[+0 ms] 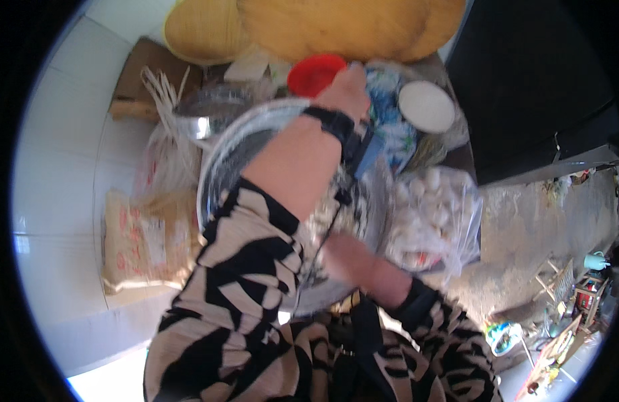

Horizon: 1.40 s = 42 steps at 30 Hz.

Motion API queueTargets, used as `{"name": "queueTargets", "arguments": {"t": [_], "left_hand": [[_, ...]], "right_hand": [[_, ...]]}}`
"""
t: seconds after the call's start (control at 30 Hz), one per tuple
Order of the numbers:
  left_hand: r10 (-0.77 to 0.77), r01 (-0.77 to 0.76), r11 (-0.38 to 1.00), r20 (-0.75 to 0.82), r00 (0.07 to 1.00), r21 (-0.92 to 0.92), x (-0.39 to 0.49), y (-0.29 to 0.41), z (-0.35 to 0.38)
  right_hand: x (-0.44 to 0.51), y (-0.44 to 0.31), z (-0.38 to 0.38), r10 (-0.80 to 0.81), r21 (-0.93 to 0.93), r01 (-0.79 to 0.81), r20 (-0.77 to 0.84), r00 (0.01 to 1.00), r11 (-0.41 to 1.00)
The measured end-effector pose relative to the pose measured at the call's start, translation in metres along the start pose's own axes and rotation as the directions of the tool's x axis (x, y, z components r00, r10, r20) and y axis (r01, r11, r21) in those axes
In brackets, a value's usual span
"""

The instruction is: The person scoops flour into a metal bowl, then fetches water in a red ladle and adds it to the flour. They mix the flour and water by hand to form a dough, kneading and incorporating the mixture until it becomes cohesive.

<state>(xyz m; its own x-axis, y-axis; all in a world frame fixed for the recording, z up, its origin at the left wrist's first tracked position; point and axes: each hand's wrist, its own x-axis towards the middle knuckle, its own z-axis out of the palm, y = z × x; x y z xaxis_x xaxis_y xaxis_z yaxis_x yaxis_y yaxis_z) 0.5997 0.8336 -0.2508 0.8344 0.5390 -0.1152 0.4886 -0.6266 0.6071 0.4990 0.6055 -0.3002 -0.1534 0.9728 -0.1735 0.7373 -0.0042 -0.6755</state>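
Observation:
My left hand [347, 88], with a black strap and a small device at the wrist, reaches across a wide metal basin [209, 166]. It is at the right rim of a red bowl [312, 76], beside a blue patterned plastic bag [387, 98]. Its fingers are mostly hidden, so a grip on the bowl cannot be made out. Down in the basin, my right hand [342, 256] is blurred against a pale, floury mass [334, 213]. A thin black cord [329, 228] hangs in front of it. My left forearm covers much of the basin.
Right of the basin lies a clear plastic bag of round white items [430, 201], below a white round dish or lid [426, 107]. A tan sack bearing writing [148, 241] and a shiny metal vessel [214, 108] flank the left. Round yellow-brown trays [334, 25] stand behind.

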Motion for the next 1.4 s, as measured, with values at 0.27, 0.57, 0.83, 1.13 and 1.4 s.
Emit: {"name": "queueTargets", "arguments": {"t": [0.27,0.57,0.83,1.13,1.4], "left_hand": [[-0.236,0.135,0.652,-0.031,0.971,-0.746,-0.129,-0.033,-0.054],[-0.087,0.236,0.958,-0.619,0.78,0.163,-0.358,-0.169,-0.038],[-0.42,0.52,0.854,-0.575,0.702,0.011,-0.372,-0.182,0.018],[-0.404,0.479,0.877,-0.613,0.679,-0.047,-0.375,-0.181,0.013],[-0.41,0.478,0.875,-0.637,0.652,-0.074,-0.374,-0.181,0.013]], "right_hand": [[0.01,0.009,-0.043,0.211,-0.323,-0.189,0.032,0.977,0.927],[0.058,0.025,-0.023,0.382,-0.606,-0.028,0.465,0.799,0.795],[0.088,0.02,0.016,0.721,-0.801,-0.039,0.516,0.462,0.598],[0.115,0.009,0.079,0.533,-0.655,0.149,0.707,0.464,0.74],[0.153,-0.02,0.056,0.092,-0.418,0.177,0.548,0.831,0.891]]}}
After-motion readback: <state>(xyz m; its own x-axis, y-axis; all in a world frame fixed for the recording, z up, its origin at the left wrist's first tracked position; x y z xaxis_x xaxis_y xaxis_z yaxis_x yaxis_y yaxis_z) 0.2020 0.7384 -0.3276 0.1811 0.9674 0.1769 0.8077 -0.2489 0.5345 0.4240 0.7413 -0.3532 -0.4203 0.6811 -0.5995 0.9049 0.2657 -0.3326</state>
